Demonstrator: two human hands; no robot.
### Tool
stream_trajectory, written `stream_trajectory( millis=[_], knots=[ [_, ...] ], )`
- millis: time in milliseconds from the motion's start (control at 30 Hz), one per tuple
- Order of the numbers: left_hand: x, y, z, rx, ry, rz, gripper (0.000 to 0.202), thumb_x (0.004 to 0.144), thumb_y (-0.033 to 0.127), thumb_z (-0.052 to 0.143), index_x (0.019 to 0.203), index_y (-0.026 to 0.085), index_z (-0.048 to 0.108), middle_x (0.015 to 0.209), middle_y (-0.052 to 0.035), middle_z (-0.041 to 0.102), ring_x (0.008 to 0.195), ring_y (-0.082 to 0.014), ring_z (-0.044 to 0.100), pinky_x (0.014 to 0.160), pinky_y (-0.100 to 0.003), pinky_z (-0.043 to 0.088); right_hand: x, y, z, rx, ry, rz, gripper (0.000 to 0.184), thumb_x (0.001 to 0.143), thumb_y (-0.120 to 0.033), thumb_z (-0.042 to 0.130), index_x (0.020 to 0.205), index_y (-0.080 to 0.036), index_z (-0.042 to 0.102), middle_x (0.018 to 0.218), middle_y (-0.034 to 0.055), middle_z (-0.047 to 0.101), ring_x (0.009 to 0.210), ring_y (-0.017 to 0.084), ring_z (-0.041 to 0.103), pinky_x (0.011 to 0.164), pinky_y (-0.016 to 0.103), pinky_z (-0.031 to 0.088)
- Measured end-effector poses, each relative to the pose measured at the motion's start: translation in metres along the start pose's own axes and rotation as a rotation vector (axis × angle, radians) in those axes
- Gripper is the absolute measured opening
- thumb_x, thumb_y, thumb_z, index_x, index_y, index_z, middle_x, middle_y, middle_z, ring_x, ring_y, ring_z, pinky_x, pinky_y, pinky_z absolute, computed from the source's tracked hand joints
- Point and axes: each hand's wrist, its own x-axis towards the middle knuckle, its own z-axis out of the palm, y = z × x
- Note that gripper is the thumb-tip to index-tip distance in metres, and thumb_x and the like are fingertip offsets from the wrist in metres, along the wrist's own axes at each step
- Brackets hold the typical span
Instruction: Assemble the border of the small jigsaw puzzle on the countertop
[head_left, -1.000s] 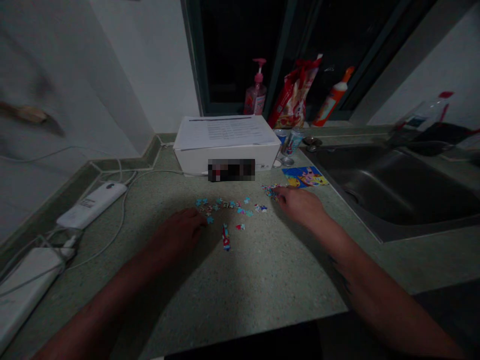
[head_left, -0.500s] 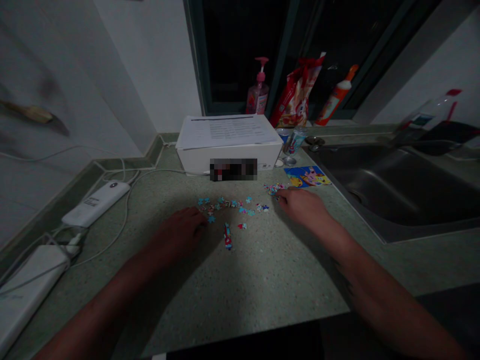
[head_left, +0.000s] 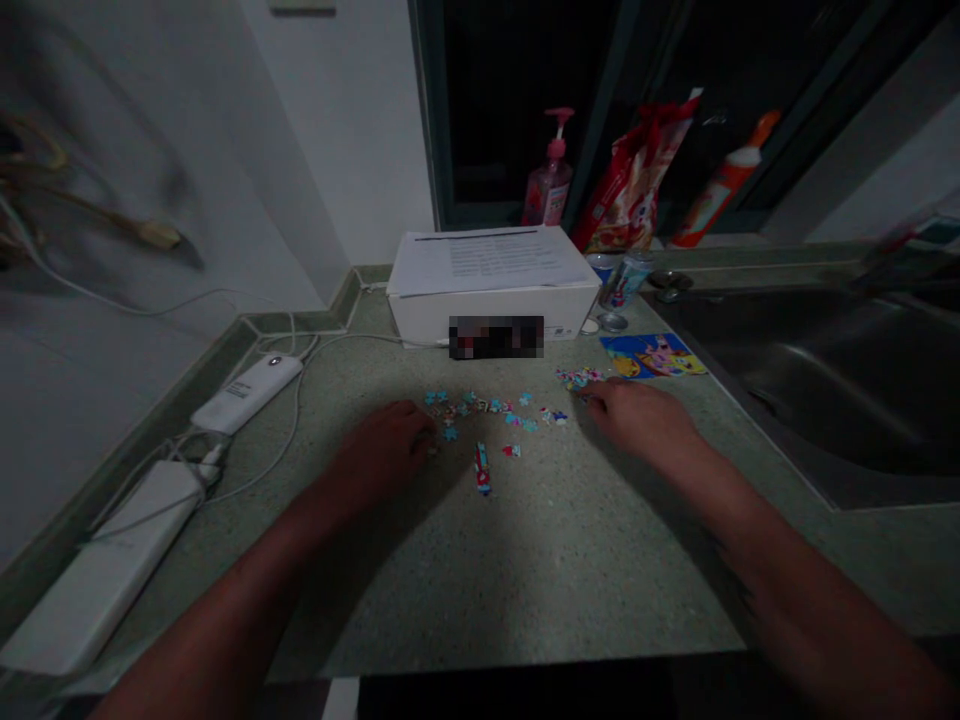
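Small jigsaw pieces (head_left: pixel 493 406) lie scattered on the counter, mostly light blue and multicoloured. To their left my left hand (head_left: pixel 386 440) rests on the counter, fingers loosely bent with a gap at the thumb; a small piece (head_left: pixel 433 451) lies by the thumb. My right hand (head_left: pixel 645 415) reaches to a denser pile of pieces (head_left: pixel 577 377), its thumb and forefinger together at the pile's near edge. Whether a piece is between those fingertips is too small to tell. Between the hands lie a joined red-and-blue strip of pieces (head_left: pixel 482 470) and a red-and-white piece (head_left: pixel 511 451).
Behind the pieces stands a white box (head_left: pixel 495 305) with a printed sheet on top. A colourful picture card (head_left: pixel 652 355) lies near the sink (head_left: pixel 814 400). Cans (head_left: pixel 628 280) stand beside the box. White power banks (head_left: pixel 247 390) and cables are on the left.
The view has turned a little to the left, so everything sits further right in the picture. Both hands keep nearly the same places beside the pieces.
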Motion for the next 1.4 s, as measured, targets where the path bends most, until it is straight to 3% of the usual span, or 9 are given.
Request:
stream_trajectory(
  millis=[133, 233, 333, 500, 733, 933, 1067, 1200, 1400],
  knots=[
    [0.002, -0.003, 0.009, -0.005, 0.048, 0.033, 0.034, 0.104, 0.022, 0.051, 0.127, 0.024, 0.076, 0.131, -0.0126, 0.074, 0.124, -0.0341, 0.067, 0.11, -0.054, 0.052, 0.0, -0.001, -0.002, 0.006, -0.008, 0.01, 0.04, 0.103, -0.024, 0.048, 0.115, -0.028, 0.085, 0.111, 0.0153, 0.083, 0.089, 0.034, 0.078, 0.071, 0.046, 0.057],
    [0.004, -0.001, 0.017, -0.036, 0.073, 0.105, 0.043, 0.106, 0.024, 0.05, 0.145, 0.026, 0.068, 0.154, -0.0107, 0.066, 0.143, -0.0344, 0.059, 0.122, -0.056, 0.044, -0.001, -0.007, -0.004, 0.006, -0.038, 0.013, 0.041, 0.102, -0.023, 0.049, 0.121, -0.028, 0.084, 0.115, 0.0148, 0.082, 0.095, 0.034, 0.078, 0.076, 0.046, 0.059],
    [0.005, 0.001, 0.022, -0.027, 0.041, 0.148, 0.046, 0.109, 0.029, 0.049, 0.154, 0.024, 0.061, 0.163, -0.0099, 0.06, 0.15, -0.0324, 0.053, 0.127, -0.055, 0.038, -0.003, -0.017, -0.007, 0.01, -0.061, 0.007, 0.041, 0.102, -0.023, 0.049, 0.123, -0.028, 0.084, 0.116, 0.0134, 0.083, 0.097, 0.033, 0.078, 0.078, 0.045, 0.059],
    [0.006, 0.0, 0.021, 0.001, 0.059, 0.13, 0.045, 0.112, 0.033, 0.045, 0.152, 0.022, 0.063, 0.161, -0.0105, 0.062, 0.15, -0.0314, 0.054, 0.128, -0.054, 0.036, -0.007, -0.029, -0.007, -0.02, -0.054, -0.045, 0.04, 0.103, -0.024, 0.048, 0.123, -0.027, 0.083, 0.113, 0.0113, 0.083, 0.095, 0.029, 0.078, 0.076, 0.039, 0.058],
    [0.008, -0.004, 0.021, 0.025, 0.098, 0.12, 0.044, 0.11, 0.032, 0.048, 0.147, 0.019, 0.066, 0.152, -0.0139, 0.067, 0.141, -0.0337, 0.059, 0.125, -0.057, 0.04, -0.008, -0.028, 0.002, 0.054, 0.014, -0.17, 0.037, 0.101, -0.021, 0.051, 0.115, -0.025, 0.084, 0.109, 0.011, 0.083, 0.09, 0.027, 0.077, 0.078, 0.04, 0.059],
    [0.006, 0.001, 0.02, 0.017, 0.061, 0.162, 0.046, 0.111, 0.035, 0.048, 0.151, 0.018, 0.062, 0.162, -0.0139, 0.06, 0.15, -0.033, 0.052, 0.127, -0.054, 0.037, -0.009, -0.038, 0.0, 0.093, -0.025, -0.206, 0.035, 0.104, -0.022, 0.051, 0.12, -0.027, 0.082, 0.116, 0.0089, 0.082, 0.101, 0.027, 0.077, 0.086, 0.039, 0.059],
    [0.005, 0.001, 0.023, 0.012, 0.077, 0.168, 0.043, 0.112, 0.036, 0.048, 0.149, 0.02, 0.063, 0.159, -0.012, 0.063, 0.147, -0.0329, 0.055, 0.126, -0.055, 0.038, -0.01, -0.043, -0.003, 0.076, -0.032, -0.217, 0.031, 0.104, -0.022, 0.054, 0.118, -0.026, 0.081, 0.113, 0.0091, 0.082, 0.103, 0.027, 0.077, 0.088, 0.039, 0.058],
    [0.004, 0.005, 0.029, -0.029, 0.11, 0.22, 0.045, 0.112, 0.04, 0.05, 0.153, 0.023, 0.06, 0.164, -0.0119, 0.059, 0.152, -0.0324, 0.051, 0.13, -0.056, 0.034, -0.012, -0.047, -0.001, 0.122, 0.024, -0.254, 0.03, 0.107, -0.023, 0.054, 0.12, -0.023, 0.08, 0.111, 0.0107, 0.08, 0.103, 0.027, 0.076, 0.088, 0.039, 0.059],
    [0.003, 0.012, 0.031, -0.055, 0.051, 0.301, 0.053, 0.113, 0.049, 0.051, 0.158, 0.022, 0.055, 0.165, -0.0111, 0.058, 0.158, -0.0326, 0.045, 0.134, -0.059, 0.025, -0.01, -0.062, 0.015, 0.282, 0.2, -0.519, 0.031, 0.109, -0.029, 0.058, 0.135, -0.022, 0.074, 0.138, 0.0147, 0.073, 0.132, 0.032, 0.066, 0.113, 0.052, 0.053]
  ],
)
